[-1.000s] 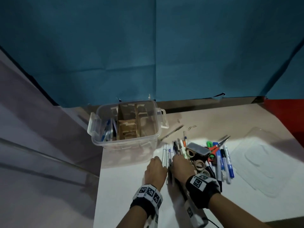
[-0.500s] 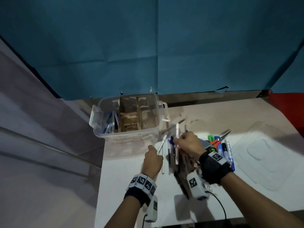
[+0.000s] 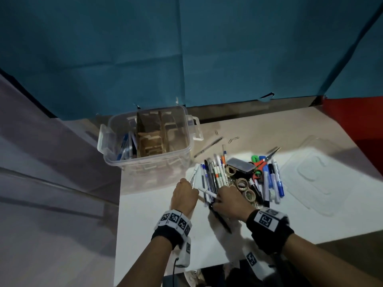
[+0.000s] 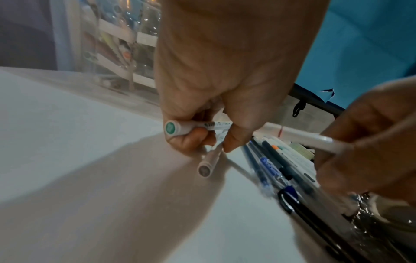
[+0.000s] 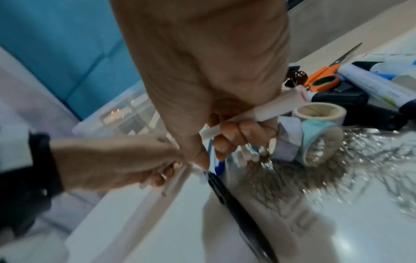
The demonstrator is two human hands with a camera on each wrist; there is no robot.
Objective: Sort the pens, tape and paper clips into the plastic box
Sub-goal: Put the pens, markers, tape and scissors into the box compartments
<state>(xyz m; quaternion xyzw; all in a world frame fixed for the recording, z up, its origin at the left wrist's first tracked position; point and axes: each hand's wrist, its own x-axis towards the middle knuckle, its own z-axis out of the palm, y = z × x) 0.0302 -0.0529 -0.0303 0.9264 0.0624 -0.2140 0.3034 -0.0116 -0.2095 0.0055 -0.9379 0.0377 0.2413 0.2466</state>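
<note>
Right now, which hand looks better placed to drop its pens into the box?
Probably the left. The left hand already grips two white pens and sits nearer the box, on its side. The right hand holds one pen but is over the pile, farther away.

left hand (image 3: 184, 195) grip: fingers are curling under the palm in the head view, hiding how many white pens (image 4: 198, 126) they are holding
right hand (image 3: 230, 201): fingertips are lying buried among the pens on the surface (image 3: 157, 228)
paper clips (image 5: 319, 179): blurring into a silvery smear in the right wrist view, too fine to count
plastic box (image 3: 145, 141): contents of its left compartment are showing only as dim blue and white shafts
black pen (image 5: 236, 210): running off the right wrist view's lower edge
</note>
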